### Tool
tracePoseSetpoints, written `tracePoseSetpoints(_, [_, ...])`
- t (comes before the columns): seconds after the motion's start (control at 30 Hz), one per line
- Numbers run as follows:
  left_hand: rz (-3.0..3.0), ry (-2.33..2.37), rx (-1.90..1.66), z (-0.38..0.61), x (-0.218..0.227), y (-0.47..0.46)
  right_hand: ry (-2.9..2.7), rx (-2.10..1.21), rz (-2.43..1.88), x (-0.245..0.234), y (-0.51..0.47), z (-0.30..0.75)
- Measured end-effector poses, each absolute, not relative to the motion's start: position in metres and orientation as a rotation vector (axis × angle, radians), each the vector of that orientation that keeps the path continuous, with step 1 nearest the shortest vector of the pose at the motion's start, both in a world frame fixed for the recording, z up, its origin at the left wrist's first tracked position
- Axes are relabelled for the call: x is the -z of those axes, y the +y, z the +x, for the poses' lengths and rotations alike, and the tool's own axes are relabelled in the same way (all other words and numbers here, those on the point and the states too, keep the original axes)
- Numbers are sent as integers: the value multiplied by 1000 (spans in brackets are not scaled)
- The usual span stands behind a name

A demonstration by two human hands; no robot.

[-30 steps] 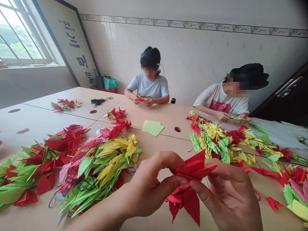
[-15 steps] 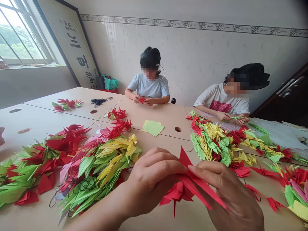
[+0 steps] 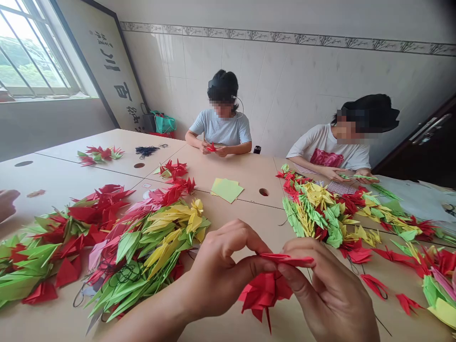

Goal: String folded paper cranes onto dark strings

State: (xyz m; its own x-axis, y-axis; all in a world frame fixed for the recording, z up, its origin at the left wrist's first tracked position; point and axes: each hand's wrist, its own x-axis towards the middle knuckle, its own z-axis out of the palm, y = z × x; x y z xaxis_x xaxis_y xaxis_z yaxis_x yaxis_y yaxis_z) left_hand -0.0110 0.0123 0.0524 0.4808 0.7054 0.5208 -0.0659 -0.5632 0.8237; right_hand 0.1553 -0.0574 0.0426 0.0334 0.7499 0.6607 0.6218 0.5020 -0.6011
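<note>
Both hands meet at the front middle of the table. My left hand [image 3: 228,270] pinches one end of a narrow folded red paper piece [image 3: 287,259] between thumb and fingers. The other end is gripped by my right hand [image 3: 331,289], its thumb underneath and fingers on top. The piece is seen almost edge-on, so its full shape is hidden. Just below and behind the hands is a red origami piece [image 3: 265,294] with several pointed petals and a thin spike downward; whether it rests on the table or hangs I cannot tell.
Heaps of red, green and yellow folded paper [image 3: 164,237] lie to the left, more origami [image 3: 313,204] to the right. Green and yellow paper sheets [image 3: 228,190] lie mid-table. Two people [image 3: 221,123] sit opposite. Another person's hand [image 3: 7,205] shows at the left edge.
The red paper in my hands has turned from upright, spread points to a flat, edge-on strip. My thumbs now show beneath it. The hand at the left edge has come further in.
</note>
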Motion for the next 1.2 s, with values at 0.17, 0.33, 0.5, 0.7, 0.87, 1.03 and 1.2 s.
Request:
tracePoseSetpoints(0.17, [1470, 544, -876, -12, -50, 12, -1542, -508, -1246, -49, -58, 148])
tracePoseSetpoints(0.33, [1273, 451, -782, -14, -49, 15, -1343, -887, -1236, -50, -58, 145])
tracePoseSetpoints(0.5, [1147, 323, -806, -13, -51, 15, -1145, -1113, -1219, -55, -62, 137])
tracePoseSetpoints(0.7, [1161, 379, -816, -12, -52, 17, -1224, -1049, -1385, -59, -65, 132])
tracePoseSetpoints(0.87, [1068, 354, -835, -10, -51, 19, -1318, -1056, -1442, -61, -65, 133])
tracePoseSetpoints(1.03, [984, 363, -797, -9, -50, 20, -1385, -1073, -1413, -61, -65, 135])
tracePoseSetpoints(1.2, [951, 355, -769, -10, -49, 21, -1380, -959, -1448, -60, -65, 135])
